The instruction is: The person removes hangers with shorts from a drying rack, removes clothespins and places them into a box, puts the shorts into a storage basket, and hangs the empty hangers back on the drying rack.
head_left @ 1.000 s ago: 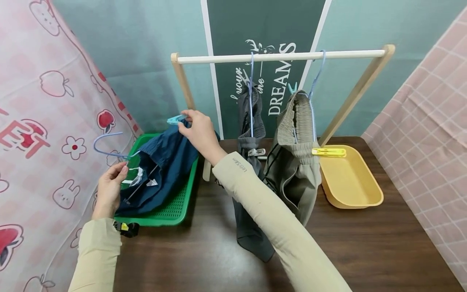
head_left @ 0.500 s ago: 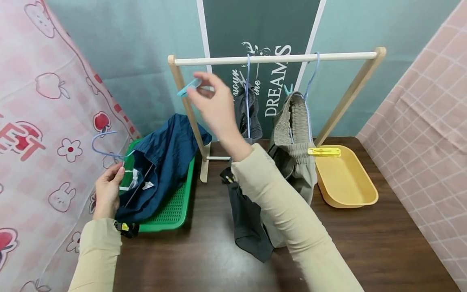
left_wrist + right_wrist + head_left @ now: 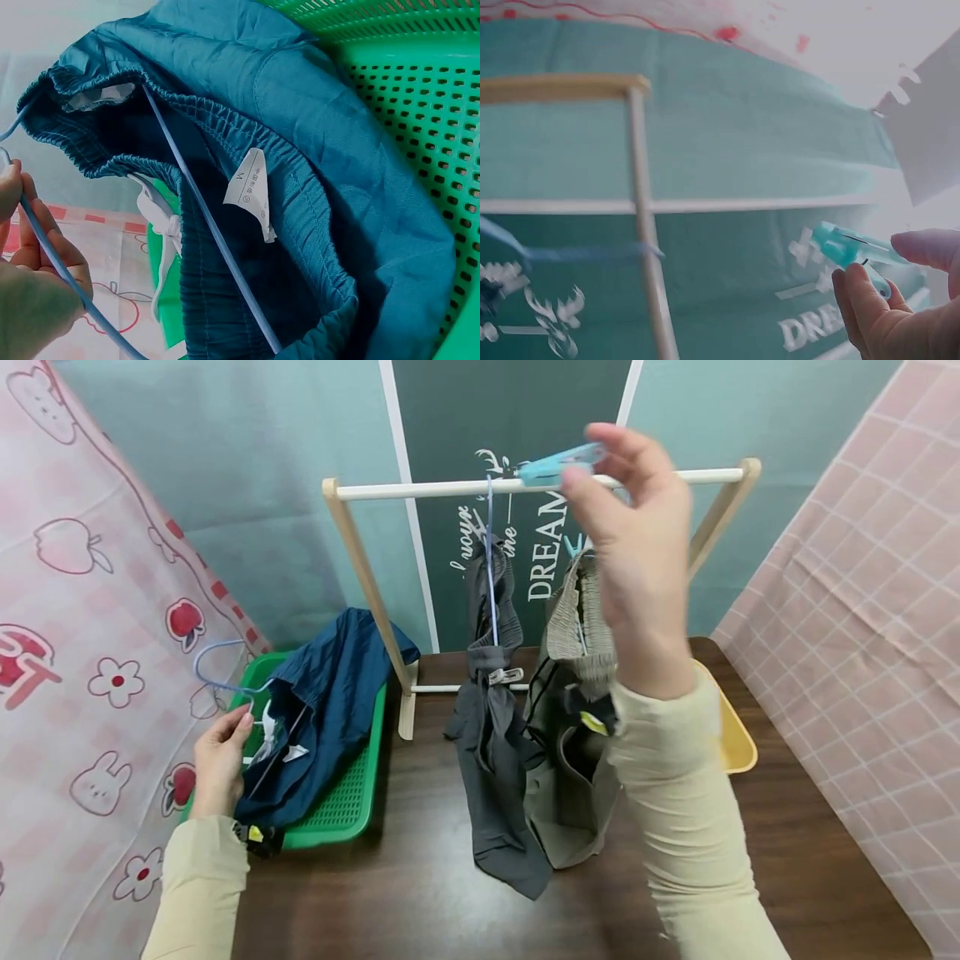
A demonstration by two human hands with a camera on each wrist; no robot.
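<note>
Far to the left on my screen I see a pink and white cloth [image 3: 116, 681] with bunnies and apples. Next to it is the person's left hand [image 3: 220, 760]. Its thumb and finger pinch a blue hanger [image 3: 212, 221] just under the hook. From the left wrist, I see the hanger's bar running inside the stretchy top of some blue pants [image 3: 330, 693]. A white tag [image 3: 251, 187] sticks up there. The blue pants lie in a green basket [image 3: 348, 802], heaped up above its rim.

Then comes a rack [image 3: 412, 490] with a white bar on top, on a brown table [image 3: 405, 893]. Dark gray pants [image 3: 487, 760] hang from it, with a pale clip [image 3: 506, 676] at the waist. Just beside them hang gray-green pants [image 3: 562, 827], with a small blue clip [image 3: 574, 545] on top.

A light blue peg [image 3: 551, 467] is up by the bar. The right hand [image 3: 645, 543] pinches it between thumb and fingers. I can't tell if the peg touches the bar. Behind the right arm a yellow tray [image 3: 738, 739] peeks out.
</note>
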